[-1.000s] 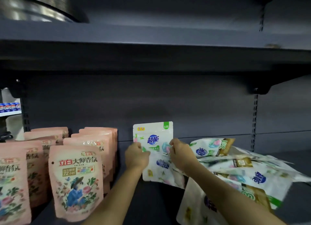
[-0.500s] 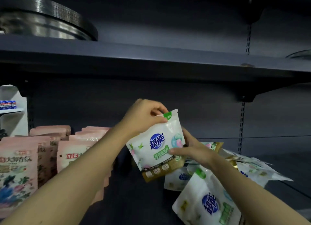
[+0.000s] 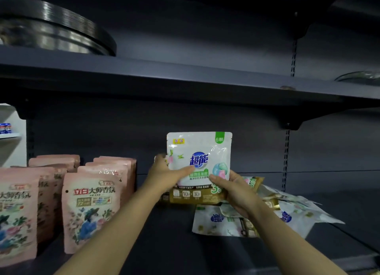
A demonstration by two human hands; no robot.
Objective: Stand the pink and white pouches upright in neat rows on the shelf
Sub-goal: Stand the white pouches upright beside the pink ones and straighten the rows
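A white pouch [image 3: 200, 151] with a blue logo and a gold bottom band stands upright at the middle of the dark shelf [image 3: 168, 244]. My left hand [image 3: 166, 175] grips its left edge, thumb across the front. My right hand [image 3: 234, 189] holds its lower right corner. Several more white pouches [image 3: 292, 215] lie flat in a loose heap to the right, partly behind my right arm. Pink pouches [image 3: 90, 209] stand upright in rows on the left side of the shelf.
The shelf above [image 3: 185, 75] carries a stack of round metal trays [image 3: 55, 34] at the left and a glass dish [image 3: 359, 77] at the right. Shelf brackets [image 3: 287, 124] hang below it. Bare shelf lies between the pink rows and the white heap.
The white pouch has gone from tilted in the air to upright and lower. My left hand moved from the pouch's top to its left edge.
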